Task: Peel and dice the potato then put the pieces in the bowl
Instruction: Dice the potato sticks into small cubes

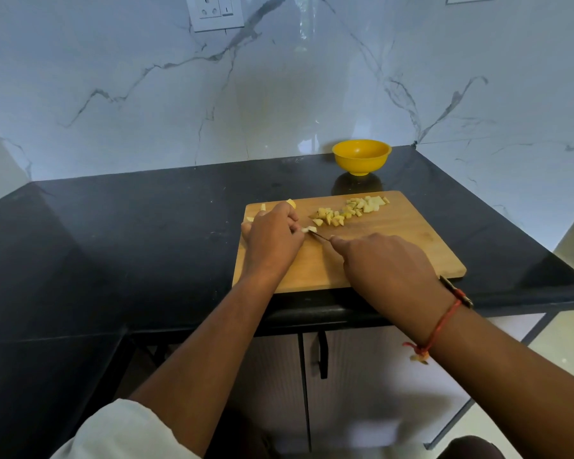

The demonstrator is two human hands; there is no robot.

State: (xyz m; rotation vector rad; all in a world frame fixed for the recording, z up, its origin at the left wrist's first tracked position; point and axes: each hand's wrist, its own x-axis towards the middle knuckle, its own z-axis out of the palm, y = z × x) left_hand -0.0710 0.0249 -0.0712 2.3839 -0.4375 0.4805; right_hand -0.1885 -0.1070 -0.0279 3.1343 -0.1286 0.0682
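Potato piece (309, 229) being cut sits near the left edge of the cutting board (395, 256). It's mostly tucked under fingers, so honestly can't tell which way its long axis runs. Diced pieces (352, 209) lie in a loose band along the board's far edge, stretching toward the far right corner. A few bigger chunks (291, 203) sit at the far left corner, partly behind the left hand (272, 241). Yellow bowl (362, 157) stands upright on the black counter (146, 226), just beyond the board's far edge. Left hand is palm down, fingers curled, pinning the piece. Right hand (386, 260) grips the knife (322, 237), handle hidden in the fist, blade pointing left at the piece.
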